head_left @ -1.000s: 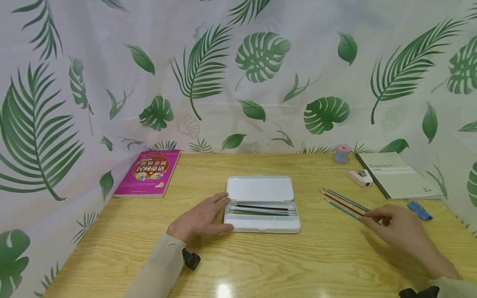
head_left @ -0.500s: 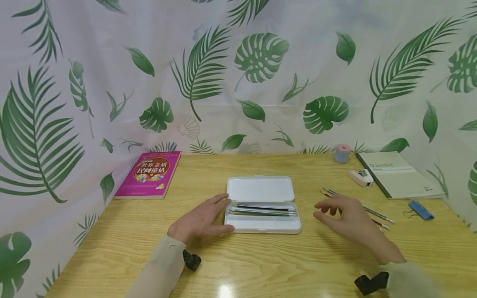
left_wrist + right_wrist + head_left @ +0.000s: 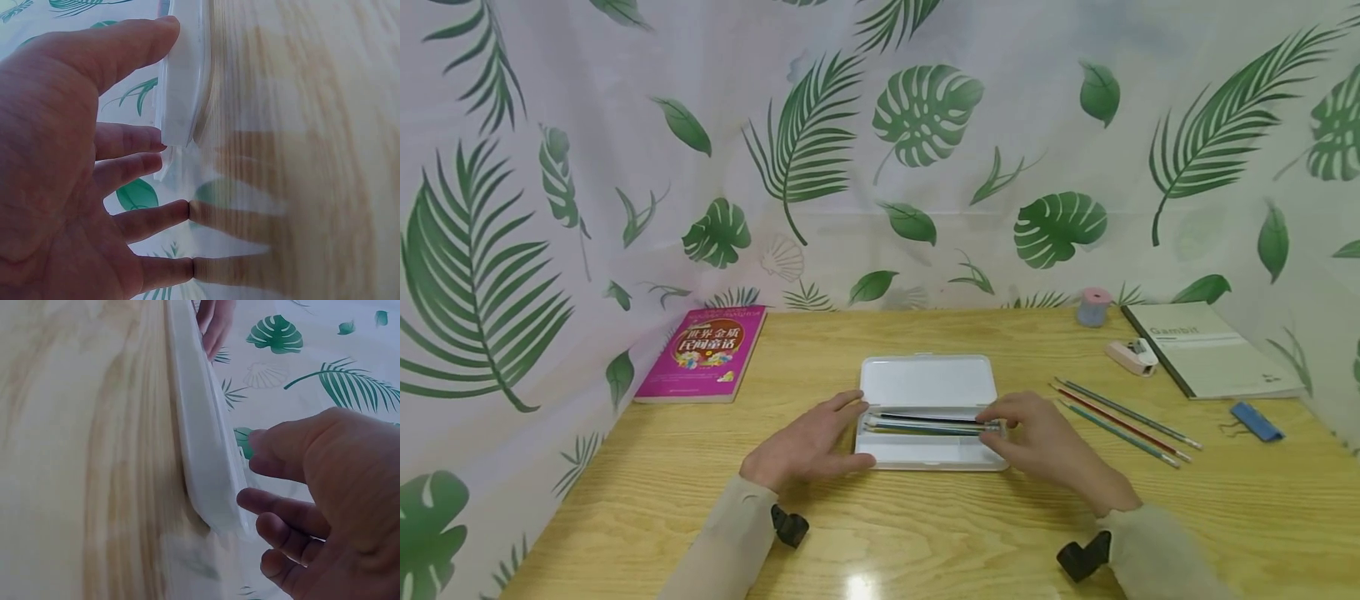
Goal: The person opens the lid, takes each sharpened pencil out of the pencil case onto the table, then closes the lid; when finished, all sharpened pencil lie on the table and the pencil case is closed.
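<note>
In the middle of the table lies a white plastic pencil case (image 3: 928, 452), its lid (image 3: 927, 380) folded back. Several pencils (image 3: 917, 427) lie in its rear compartment. My left hand (image 3: 805, 446) rests at the case's left end with fingers spread; the left wrist view shows the thumb (image 3: 150, 40) against its wall. My right hand (image 3: 1037, 437) is over the case's right end, index finger and thumb on either side of the pencil ends. Whether they pinch a pencil is hidden, also in the right wrist view. Three more pencils (image 3: 1127, 423) lie loose side by side to the right.
A pink book (image 3: 703, 354) lies at the back left. At the right are a blue binder clip (image 3: 1257, 422), a pale pink sharpener or stapler-like item (image 3: 1131, 358), a pink-and-blue cylindrical item (image 3: 1093, 307) and a notebook (image 3: 1217, 350). A leaf-patterned curtain (image 3: 850, 167) borders the table.
My right hand has let go of the pencils on the right and moved left to the pencil case. Three pencils now lie uncovered on the table. My left hand has stayed at the case.
</note>
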`<state>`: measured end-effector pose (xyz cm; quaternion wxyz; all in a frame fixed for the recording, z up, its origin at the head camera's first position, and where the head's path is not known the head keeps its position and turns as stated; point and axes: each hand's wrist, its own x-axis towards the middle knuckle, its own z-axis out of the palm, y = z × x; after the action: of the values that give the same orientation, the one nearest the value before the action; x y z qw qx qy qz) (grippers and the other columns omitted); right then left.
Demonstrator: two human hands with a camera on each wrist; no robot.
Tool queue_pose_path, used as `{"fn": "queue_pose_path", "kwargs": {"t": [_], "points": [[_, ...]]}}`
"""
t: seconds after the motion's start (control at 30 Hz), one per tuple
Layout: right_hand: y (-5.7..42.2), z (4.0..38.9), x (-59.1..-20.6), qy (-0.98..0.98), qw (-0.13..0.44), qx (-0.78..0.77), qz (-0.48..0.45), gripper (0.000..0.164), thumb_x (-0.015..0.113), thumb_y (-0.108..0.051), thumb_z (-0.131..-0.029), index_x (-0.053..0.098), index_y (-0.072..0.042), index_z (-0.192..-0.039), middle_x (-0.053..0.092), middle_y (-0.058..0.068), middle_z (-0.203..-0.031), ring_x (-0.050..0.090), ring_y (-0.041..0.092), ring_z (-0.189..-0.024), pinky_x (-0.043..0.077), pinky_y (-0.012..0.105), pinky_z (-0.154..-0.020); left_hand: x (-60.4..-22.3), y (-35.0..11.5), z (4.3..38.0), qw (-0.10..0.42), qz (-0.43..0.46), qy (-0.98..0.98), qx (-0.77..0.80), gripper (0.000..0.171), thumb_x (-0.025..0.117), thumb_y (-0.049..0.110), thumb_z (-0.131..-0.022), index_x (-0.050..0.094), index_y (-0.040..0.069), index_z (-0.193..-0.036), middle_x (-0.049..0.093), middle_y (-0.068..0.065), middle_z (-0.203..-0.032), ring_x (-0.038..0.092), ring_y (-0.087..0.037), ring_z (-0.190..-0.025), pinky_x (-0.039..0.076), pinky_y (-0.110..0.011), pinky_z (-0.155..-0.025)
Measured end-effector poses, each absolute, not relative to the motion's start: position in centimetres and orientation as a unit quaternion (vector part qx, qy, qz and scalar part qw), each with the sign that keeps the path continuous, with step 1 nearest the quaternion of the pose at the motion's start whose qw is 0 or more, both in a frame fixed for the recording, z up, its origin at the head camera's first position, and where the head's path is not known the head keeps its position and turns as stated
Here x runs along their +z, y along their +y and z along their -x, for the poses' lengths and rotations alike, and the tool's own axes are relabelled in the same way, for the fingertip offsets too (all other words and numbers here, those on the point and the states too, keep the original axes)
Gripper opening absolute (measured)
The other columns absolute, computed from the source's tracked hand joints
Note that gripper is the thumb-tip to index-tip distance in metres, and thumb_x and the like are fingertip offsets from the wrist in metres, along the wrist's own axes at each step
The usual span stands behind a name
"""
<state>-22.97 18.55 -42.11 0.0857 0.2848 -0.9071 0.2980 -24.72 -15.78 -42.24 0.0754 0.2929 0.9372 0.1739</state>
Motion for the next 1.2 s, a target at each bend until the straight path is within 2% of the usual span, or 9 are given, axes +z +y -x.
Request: {"fn": "queue_pose_path", "kwargs": {"t": [0.27, 0.67, 0.83, 1.0, 1.2], "points": [[17.8, 23.3, -42.8, -0.920, 0.092, 0.244, -0.291, 0.021, 0.074, -0.012, -0.089, 0.076, -0.004, -0.108, 0.071, 0.012, -0.109, 0.062, 0.032, -0.100, 0.053, 0.051, -0.085, -42.1, -15.7, 24.7, 0.078, -0.289, 0.938, 0.175, 0.083, 0.065, 0.056, -0.090, 0.037, 0.009, -0.154, 0.027, -0.008, -0.161, 0.033, -0.029, -0.144, 0.033, -0.044, -0.116], [18.0, 23.5, -43.5, -0.923, 0.098, 0.242, -0.283, 0.028, 0.072, -0.010, -0.089, 0.073, 0.001, -0.115, 0.069, 0.014, -0.113, 0.062, 0.034, -0.102, 0.053, 0.052, -0.087, -42.3, -15.7, 24.7, 0.074, -0.291, 0.937, 0.179, 0.083, 0.066, 0.055, -0.090, 0.038, 0.008, -0.153, 0.028, -0.009, -0.161, 0.034, -0.030, -0.143, 0.034, -0.045, -0.115], [18.1, 23.6, -43.8, -0.919, 0.100, 0.244, -0.295, 0.028, 0.072, -0.008, -0.089, 0.072, 0.002, -0.115, 0.067, 0.012, -0.108, 0.062, 0.030, -0.098, 0.054, 0.048, -0.084, -42.3, -15.7, 24.8, 0.078, -0.287, 0.940, 0.165, 0.084, 0.064, 0.057, -0.090, 0.037, 0.010, -0.154, 0.027, -0.007, -0.162, 0.032, -0.029, -0.144, 0.033, -0.044, -0.116], [18.2, 23.6, -43.7, -0.918, 0.086, 0.250, -0.294, 0.030, 0.071, -0.009, -0.091, 0.071, 0.003, -0.118, 0.063, 0.008, -0.103, 0.059, 0.021, -0.088, 0.051, 0.037, -0.072, -42.1, -15.7, 24.7, 0.082, -0.287, 0.940, 0.166, 0.084, 0.065, 0.057, -0.090, 0.037, 0.010, -0.154, 0.026, -0.007, -0.162, 0.031, -0.029, -0.145, 0.032, -0.044, -0.116], [18.2, 23.6, -43.7, -0.917, 0.070, 0.273, -0.282, 0.023, 0.071, -0.010, -0.092, 0.073, 0.000, -0.113, 0.063, 0.006, -0.104, 0.058, 0.017, -0.087, 0.051, 0.034, -0.072, -42.1, -15.7, 24.7, 0.083, -0.289, 0.939, 0.168, 0.084, 0.065, 0.057, -0.090, 0.037, 0.009, -0.154, 0.026, -0.008, -0.162, 0.032, -0.029, -0.144, 0.032, -0.045, -0.116]]}}
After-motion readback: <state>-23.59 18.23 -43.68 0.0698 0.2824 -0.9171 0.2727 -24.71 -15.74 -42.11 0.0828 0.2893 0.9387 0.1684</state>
